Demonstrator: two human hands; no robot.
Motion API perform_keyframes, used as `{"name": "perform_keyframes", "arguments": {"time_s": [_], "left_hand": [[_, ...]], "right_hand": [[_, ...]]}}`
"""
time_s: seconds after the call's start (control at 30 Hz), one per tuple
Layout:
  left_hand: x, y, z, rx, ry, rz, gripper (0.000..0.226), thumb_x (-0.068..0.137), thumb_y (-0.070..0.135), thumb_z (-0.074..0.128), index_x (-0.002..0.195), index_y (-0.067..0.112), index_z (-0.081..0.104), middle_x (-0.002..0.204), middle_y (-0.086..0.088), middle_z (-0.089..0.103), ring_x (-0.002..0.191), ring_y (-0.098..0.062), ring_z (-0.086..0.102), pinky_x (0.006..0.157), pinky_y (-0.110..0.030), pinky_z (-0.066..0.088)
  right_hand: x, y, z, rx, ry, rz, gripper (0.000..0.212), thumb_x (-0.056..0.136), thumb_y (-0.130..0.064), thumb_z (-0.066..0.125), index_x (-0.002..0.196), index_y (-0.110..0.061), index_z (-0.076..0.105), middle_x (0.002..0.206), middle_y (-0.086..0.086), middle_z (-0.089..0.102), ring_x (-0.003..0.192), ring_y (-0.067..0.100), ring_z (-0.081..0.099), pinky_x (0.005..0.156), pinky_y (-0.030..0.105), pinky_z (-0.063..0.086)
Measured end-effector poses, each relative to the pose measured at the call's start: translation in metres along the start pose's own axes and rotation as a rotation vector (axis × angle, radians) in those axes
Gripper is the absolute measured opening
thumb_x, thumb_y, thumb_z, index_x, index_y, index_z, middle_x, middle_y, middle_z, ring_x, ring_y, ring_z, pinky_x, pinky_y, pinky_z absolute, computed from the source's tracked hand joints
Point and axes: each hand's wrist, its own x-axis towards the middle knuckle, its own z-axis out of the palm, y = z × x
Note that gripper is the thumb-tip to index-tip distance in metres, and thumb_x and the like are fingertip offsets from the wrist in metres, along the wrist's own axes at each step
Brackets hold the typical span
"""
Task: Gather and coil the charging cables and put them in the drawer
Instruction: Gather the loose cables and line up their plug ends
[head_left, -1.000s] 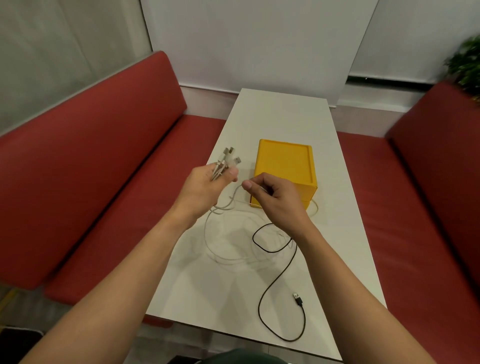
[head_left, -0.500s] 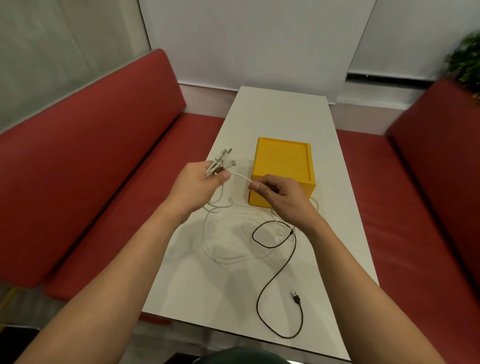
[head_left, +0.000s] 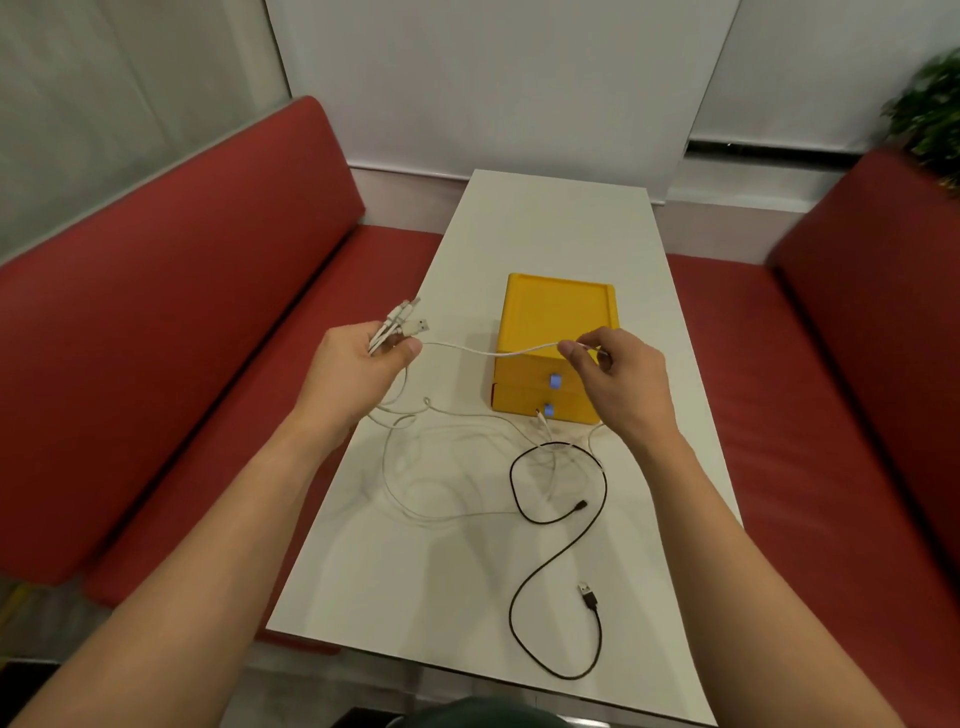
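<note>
My left hand grips a bunch of white cable ends, their plugs sticking up past my fingers. One white cable runs taut from that hand to my right hand, which pinches it in front of the yellow drawer box. The box has two shut drawers with blue tabs. Loose white cable loops lie on the white table below my hands. A black cable snakes across the table's near right part, both of its plugs free.
Red bench seats run along both sides of the table, the left one and the right one. A green plant shows at the upper right. The table's near edge is just in front of me.
My hands have moved apart: the right hand slid right along the white cable, stretching a longer span between the hands. The drawer fronts are now in view.
</note>
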Motion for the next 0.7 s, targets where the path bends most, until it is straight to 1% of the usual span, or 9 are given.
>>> {"name": "perform_keyframes", "arguments": {"time_s": [0.1, 0.2, 0.27, 0.37, 0.47, 0.53, 0.6, 0.63, 0.7], "left_hand": [[-0.002, 0.005, -0.001, -0.010, 0.028, 0.044, 0.050, 0.088, 0.044, 0.077, 0.089, -0.005, 0.064, 0.059, 0.006, 0.036, 0.057, -0.013, 0.031, 0.056, -0.033, 0.026], [-0.007, 0.016, 0.003, -0.046, 0.065, 0.064, 0.053, 0.092, 0.045, 0.074, 0.076, -0.003, 0.058, 0.053, 0.013, 0.031, 0.052, -0.009, 0.026, 0.053, -0.031, 0.023], [-0.014, 0.023, 0.012, -0.038, -0.006, 0.067, 0.057, 0.093, 0.048, 0.073, 0.066, 0.005, 0.049, 0.051, 0.014, 0.027, 0.050, -0.009, 0.024, 0.052, -0.031, 0.020], [-0.023, 0.031, 0.029, -0.050, -0.164, 0.059, 0.051, 0.092, 0.050, 0.074, 0.078, 0.001, 0.065, 0.051, 0.014, 0.029, 0.050, -0.010, 0.026, 0.051, -0.030, 0.022], [-0.027, 0.033, 0.044, 0.006, -0.281, 0.073, 0.013, 0.089, 0.039, 0.080, 0.078, 0.034, 0.076, 0.047, 0.014, 0.031, 0.046, -0.006, 0.027, 0.047, -0.024, 0.023], [-0.025, 0.033, 0.050, 0.094, -0.282, 0.109, 0.021, 0.087, 0.035, 0.082, 0.077, 0.051, 0.072, 0.043, 0.012, 0.034, 0.043, -0.007, 0.032, 0.048, -0.024, 0.025], [-0.021, 0.029, 0.050, 0.189, -0.221, 0.138, 0.018, 0.085, 0.035, 0.082, 0.102, 0.040, 0.077, 0.045, 0.011, 0.043, 0.046, -0.004, 0.043, 0.049, -0.021, 0.031], [-0.018, 0.027, 0.048, 0.262, -0.222, 0.127, 0.023, 0.083, 0.040, 0.083, 0.103, 0.029, 0.078, 0.051, 0.009, 0.051, 0.052, -0.003, 0.049, 0.052, -0.022, 0.036], [-0.013, 0.016, 0.042, 0.444, -0.296, 0.084, 0.049, 0.074, 0.059, 0.084, 0.083, 0.013, 0.067, 0.065, 0.000, 0.058, 0.067, -0.013, 0.056, 0.062, -0.035, 0.043]], "right_hand": [[0.000, -0.002, -0.002, 0.082, -0.082, -0.107, 0.019, 0.100, -0.033, 0.064, 0.105, -0.017, 0.074, 0.090, 0.000, 0.066, 0.083, 0.014, 0.057, 0.071, 0.029, 0.044], [-0.002, -0.004, -0.001, 0.013, -0.128, -0.238, 0.014, 0.099, -0.030, 0.066, 0.102, -0.020, 0.075, 0.084, 0.001, 0.059, 0.081, 0.017, 0.054, 0.071, 0.036, 0.046], [-0.005, -0.011, -0.001, 0.044, -0.142, -0.298, 0.013, 0.099, -0.030, 0.067, 0.101, -0.021, 0.076, 0.083, 0.001, 0.058, 0.080, 0.017, 0.054, 0.071, 0.035, 0.046], [-0.008, -0.028, -0.001, 0.192, -0.143, -0.307, 0.012, 0.098, -0.029, 0.069, 0.100, -0.020, 0.077, 0.083, -0.002, 0.060, 0.079, 0.015, 0.057, 0.071, 0.030, 0.045], [-0.011, -0.038, -0.004, 0.336, -0.193, -0.294, 0.010, 0.099, -0.027, 0.068, 0.101, -0.021, 0.076, 0.086, -0.008, 0.064, 0.080, 0.014, 0.059, 0.070, 0.028, 0.043], [-0.011, -0.039, -0.010, 0.379, -0.258, -0.278, 0.011, 0.101, -0.024, 0.066, 0.105, -0.021, 0.075, 0.091, -0.008, 0.068, 0.085, 0.014, 0.061, 0.071, 0.028, 0.046], [-0.012, -0.036, -0.019, 0.425, -0.273, -0.227, 0.013, 0.102, -0.019, 0.064, 0.106, -0.016, 0.075, 0.096, -0.007, 0.071, 0.088, 0.004, 0.062, 0.074, 0.018, 0.045], [-0.011, -0.032, -0.024, 0.451, -0.251, -0.199, 0.013, 0.102, -0.016, 0.063, 0.106, -0.013, 0.075, 0.099, -0.008, 0.072, 0.089, -0.002, 0.062, 0.076, 0.013, 0.044], [-0.007, -0.022, -0.033, 0.452, -0.174, -0.184, 0.011, 0.101, -0.014, 0.065, 0.105, -0.013, 0.075, 0.099, -0.010, 0.072, 0.090, -0.006, 0.063, 0.078, 0.012, 0.044]]}}
